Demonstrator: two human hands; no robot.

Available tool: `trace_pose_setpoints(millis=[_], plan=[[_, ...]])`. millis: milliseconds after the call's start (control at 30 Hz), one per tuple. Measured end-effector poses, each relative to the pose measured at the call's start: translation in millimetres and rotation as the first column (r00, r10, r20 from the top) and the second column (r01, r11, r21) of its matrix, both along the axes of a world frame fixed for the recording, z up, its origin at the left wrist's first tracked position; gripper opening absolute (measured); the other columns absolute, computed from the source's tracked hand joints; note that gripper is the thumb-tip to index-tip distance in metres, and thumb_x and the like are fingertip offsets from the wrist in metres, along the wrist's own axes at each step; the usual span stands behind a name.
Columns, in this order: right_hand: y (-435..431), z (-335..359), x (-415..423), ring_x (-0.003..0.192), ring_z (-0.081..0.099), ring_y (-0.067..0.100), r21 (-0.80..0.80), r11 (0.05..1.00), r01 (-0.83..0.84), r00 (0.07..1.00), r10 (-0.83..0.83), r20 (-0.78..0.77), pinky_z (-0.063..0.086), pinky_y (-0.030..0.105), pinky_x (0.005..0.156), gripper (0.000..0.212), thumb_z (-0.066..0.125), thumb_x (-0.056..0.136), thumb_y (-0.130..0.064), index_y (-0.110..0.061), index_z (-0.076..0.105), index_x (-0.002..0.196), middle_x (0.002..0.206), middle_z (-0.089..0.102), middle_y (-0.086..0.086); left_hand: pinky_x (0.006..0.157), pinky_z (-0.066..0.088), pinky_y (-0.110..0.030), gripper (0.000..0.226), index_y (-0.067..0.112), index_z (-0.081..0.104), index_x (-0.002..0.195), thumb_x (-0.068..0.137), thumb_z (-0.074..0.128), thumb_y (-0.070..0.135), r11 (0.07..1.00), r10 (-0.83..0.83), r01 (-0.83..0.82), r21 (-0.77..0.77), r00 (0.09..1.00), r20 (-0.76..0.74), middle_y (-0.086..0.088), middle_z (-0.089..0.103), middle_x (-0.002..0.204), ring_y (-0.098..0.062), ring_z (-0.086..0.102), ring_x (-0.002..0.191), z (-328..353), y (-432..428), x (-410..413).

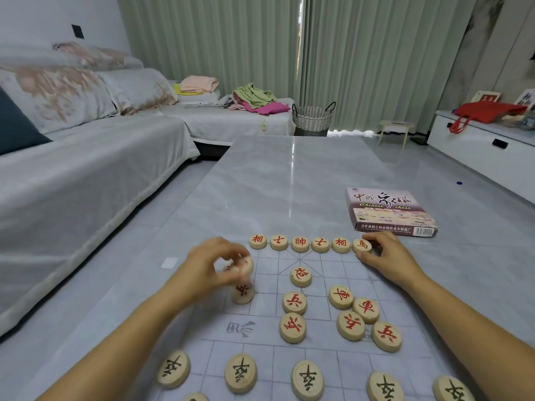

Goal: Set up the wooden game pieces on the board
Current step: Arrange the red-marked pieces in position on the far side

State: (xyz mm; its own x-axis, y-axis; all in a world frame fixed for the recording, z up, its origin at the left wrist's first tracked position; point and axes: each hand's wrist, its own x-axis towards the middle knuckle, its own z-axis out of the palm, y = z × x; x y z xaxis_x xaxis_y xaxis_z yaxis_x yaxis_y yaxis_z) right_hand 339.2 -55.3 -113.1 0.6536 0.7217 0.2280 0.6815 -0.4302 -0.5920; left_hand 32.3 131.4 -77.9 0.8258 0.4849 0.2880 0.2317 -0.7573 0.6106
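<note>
The fingers of the left hand [208, 266] curl round a blurry piece [245, 265] and hold it just above the board [318, 266]. The fingers of the right hand [390, 256] pinch the end piece [362, 245], last on the right in the far row [300, 243] of six red-marked pieces. Loose red pieces [293, 302] lie in the middle. Black-marked pieces [241, 373] sit in a near row. The board lies flat on the grey counter [289, 175]. The game box [389, 212] sits just behind the right hand.
</note>
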Motion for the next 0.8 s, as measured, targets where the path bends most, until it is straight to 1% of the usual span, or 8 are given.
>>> trace_pose_setpoints(millis=[67, 133, 200, 300, 400, 567, 667, 800], plan=[[0.4, -1.0, 0.3, 0.103, 0.047, 0.013, 0.005, 1.000, 0.009, 1.000, -0.009, -0.005, 0.040, 0.026, 0.089, 0.050, 0.069, 0.080, -0.028, -0.012, 0.053, 0.124, 0.124, 0.051, 0.007, 0.090, 0.044, -0.028, 0.024, 0.050, 0.059, 0.087, 0.071, 0.072, 0.038, 0.991, 0.128, -0.129, -0.037, 0.991, -0.043, 0.011, 0.056, 0.093, -0.007, 0.054, 0.088, 2.9, 23.6, 8.7], [0.7, -1.7, 1.3, 0.102, 0.046, 0.011, 0.013, 1.000, 0.012, 1.000, -0.012, -0.011, 0.040, 0.026, 0.088, 0.050, 0.070, 0.079, -0.029, -0.012, 0.053, 0.123, 0.123, 0.051, 0.006, 0.094, 0.045, -0.033, 0.028, 0.032, 0.062, 0.104, 0.080, 0.069, 0.021, 0.976, 0.204, -0.214, -0.038, 0.961, -0.189, 0.001, 0.055, 0.104, -0.015, 0.055, 0.093, -1.8, 40.1, 20.2], [0.8, -2.7, 2.6, 0.101, 0.046, 0.011, 0.013, 1.000, 0.011, 1.000, -0.011, -0.010, 0.041, 0.026, 0.088, 0.049, 0.070, 0.079, -0.030, -0.013, 0.054, 0.122, 0.122, 0.051, 0.006, 0.091, 0.044, -0.028, 0.036, 0.021, 0.058, 0.118, 0.083, 0.064, 0.016, 0.971, 0.220, -0.236, -0.032, 0.942, -0.252, -0.004, 0.056, 0.116, -0.018, 0.053, 0.098, -8.5, 48.8, 30.6], [1.7, -2.6, 3.3, 0.100, 0.047, 0.011, 0.013, 1.000, 0.010, 1.000, -0.010, -0.008, 0.041, 0.027, 0.087, 0.048, 0.069, 0.080, -0.031, -0.013, 0.054, 0.121, 0.121, 0.052, 0.006, 0.089, 0.039, -0.024, 0.049, 0.020, 0.048, 0.129, 0.083, 0.064, 0.011, 0.961, 0.206, -0.239, -0.137, 0.954, -0.217, -0.002, 0.055, 0.124, -0.015, 0.050, 0.103, -14.8, 53.5, 36.1], [2.1, -2.3, 2.3, 0.099, 0.047, 0.011, 0.016, 1.000, 0.011, 1.000, -0.011, -0.006, 0.040, 0.026, 0.086, 0.048, 0.069, 0.080, -0.031, -0.012, 0.054, 0.122, 0.120, 0.052, 0.006, 0.092, 0.040, -0.026, 0.061, 0.016, 0.043, 0.130, 0.076, 0.073, 0.016, 0.925, 0.286, -0.319, -0.207, 0.943, -0.173, 0.005, 0.046, 0.118, -0.013, 0.046, 0.105, -21.6, 53.0, 35.4], [1.6, -1.7, 0.1, 0.099, 0.047, 0.013, 0.012, 1.000, 0.014, 1.000, -0.014, 0.001, 0.041, 0.027, 0.086, 0.042, 0.069, 0.080, -0.030, -0.012, 0.056, 0.116, 0.112, 0.051, 0.002, 0.081, 0.040, -0.027, 0.038, 0.010, 0.060, 0.108, 0.075, 0.074, 0.024, 0.889, 0.408, -0.432, -0.153, 0.898, -0.164, -0.002, 0.050, 0.111, -0.018, 0.050, 0.099, -29.7, 55.3, 43.1], [1.9, -1.9, 0.6, 0.099, 0.048, 0.013, 0.015, 1.000, 0.013, 1.000, -0.013, -0.001, 0.041, 0.027, 0.086, 0.040, 0.068, 0.081, -0.029, -0.011, 0.057, 0.115, 0.107, 0.047, -0.002, 0.096, 0.044, -0.037, 0.038, 0.016, 0.062, 0.114, 0.078, 0.071, 0.025, 0.892, 0.377, -0.408, -0.193, 0.909, -0.177, -0.004, 0.054, 0.124, -0.021, 0.054, 0.109, -30.2, 61.6, 48.9], [2.2, -2.0, 1.5, 0.099, 0.047, 0.012, 0.014, 1.000, 0.009, 1.000, -0.009, 0.002, 0.040, 0.026, 0.085, 0.039, 0.068, 0.081, -0.029, -0.012, 0.057, 0.115, 0.108, 0.047, -0.003, 0.108, 0.036, -0.045, 0.047, 0.026, 0.055, 0.125, 0.080, 0.069, 0.024, 0.895, 0.344, -0.392, -0.216, 0.911, -0.226, -0.005, 0.046, 0.134, -0.025, 0.045, 0.124, -28.5, 63.8, 52.5]])
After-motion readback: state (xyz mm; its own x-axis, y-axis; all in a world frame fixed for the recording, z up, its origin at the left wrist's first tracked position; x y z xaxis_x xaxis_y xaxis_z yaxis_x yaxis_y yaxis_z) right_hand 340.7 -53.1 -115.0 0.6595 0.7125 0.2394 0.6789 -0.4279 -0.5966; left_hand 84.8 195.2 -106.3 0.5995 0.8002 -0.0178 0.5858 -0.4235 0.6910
